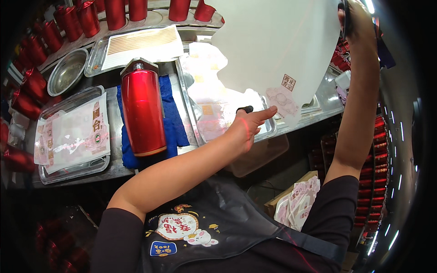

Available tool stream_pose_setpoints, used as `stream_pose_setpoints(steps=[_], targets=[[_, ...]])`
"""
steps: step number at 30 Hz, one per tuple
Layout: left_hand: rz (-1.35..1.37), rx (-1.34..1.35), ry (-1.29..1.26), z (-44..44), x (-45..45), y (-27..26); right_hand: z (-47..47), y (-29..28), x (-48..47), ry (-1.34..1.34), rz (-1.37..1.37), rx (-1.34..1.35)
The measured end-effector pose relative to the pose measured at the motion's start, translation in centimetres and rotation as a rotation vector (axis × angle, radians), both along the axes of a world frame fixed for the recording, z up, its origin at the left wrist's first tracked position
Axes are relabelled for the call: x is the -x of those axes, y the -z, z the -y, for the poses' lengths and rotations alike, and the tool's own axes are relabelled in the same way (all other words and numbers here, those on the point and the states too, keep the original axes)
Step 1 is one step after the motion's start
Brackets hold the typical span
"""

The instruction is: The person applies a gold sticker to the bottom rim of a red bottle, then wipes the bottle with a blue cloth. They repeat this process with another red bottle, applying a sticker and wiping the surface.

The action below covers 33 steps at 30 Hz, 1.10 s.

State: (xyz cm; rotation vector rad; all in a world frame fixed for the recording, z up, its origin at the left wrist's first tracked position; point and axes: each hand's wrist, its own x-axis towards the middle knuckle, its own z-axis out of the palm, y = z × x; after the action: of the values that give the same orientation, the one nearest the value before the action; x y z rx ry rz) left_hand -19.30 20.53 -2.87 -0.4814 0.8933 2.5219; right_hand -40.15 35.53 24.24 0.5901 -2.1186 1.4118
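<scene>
My right hand (356,22), blurred at the upper right, grips the edge of a large translucent sheet (273,37). A printed decal (281,100) shows at the sheet's lower end. Beside it, my left hand (251,124) reaches over a metal tray (271,131) of decal sheets (208,112). Its extended finger overlaps the decal's edge, and another finger wears a black cover; whether it pinches the sheet is unclear. To the left, a glossy red bottle (143,109) with a metallic neck lies on a blue cloth (174,116), touched by neither hand.
A tray (102,167) of printed decals stands at the left, below a metal bowl (68,71). Behind are another tray (90,65) with striped paper (143,44) and a rounded platform (153,25) of red bottles. A cardboard box (273,201) of paper pieces sits below the table edge.
</scene>
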Motion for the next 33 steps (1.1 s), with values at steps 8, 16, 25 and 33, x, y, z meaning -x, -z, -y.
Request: stream_pose_setpoints(steps=[8, 16, 25, 33], targets=[[0.02, -0.239, -0.077, -0.5, 1.2, -0.7, -1.9, -1.5, 0.8, -0.04, 0.078, 0.062], [-0.015, 0.017, -0.117, 1.6, -1.2, -2.0, -2.8, -0.6, 0.1, 0.063, 0.107, 0.098], [-0.047, 0.029, -0.048, 1.7, -2.2, 0.6, -5.8, 1.8, -2.8, 0.043, 0.028, 0.073], [-0.091, 0.065, 0.129, 2.1, -3.6, 0.7, -11.8, 2.4, -5.3, 0.206, 0.103, 0.181]])
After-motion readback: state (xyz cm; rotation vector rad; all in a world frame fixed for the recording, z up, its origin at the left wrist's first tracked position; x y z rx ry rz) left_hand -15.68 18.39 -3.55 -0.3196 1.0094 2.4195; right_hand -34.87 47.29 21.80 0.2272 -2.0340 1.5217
